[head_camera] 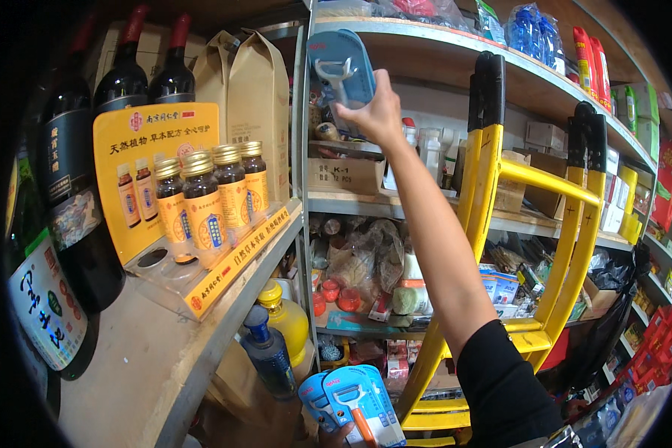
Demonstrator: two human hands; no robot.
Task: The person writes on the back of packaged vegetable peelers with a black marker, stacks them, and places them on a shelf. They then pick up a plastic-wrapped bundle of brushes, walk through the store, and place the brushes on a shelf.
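Note:
My right hand is raised at the middle shelving, thumb and fingers closed on a blue-carded peeler pack with a pale handle. The pack is upright in front of an upper shelf, above a cardboard box. Low at the bottom centre, my left hand shows only partly; it holds several blue-carded peelers, the front one with an orange handle. The cards overlap like a fan and hide most of that hand.
A yellow folding ladder leans before the shelves on the right. At left, a shelf bears wine bottles and a display of small brown bottles. A blue bottle and a yellow jug stand beneath its edge.

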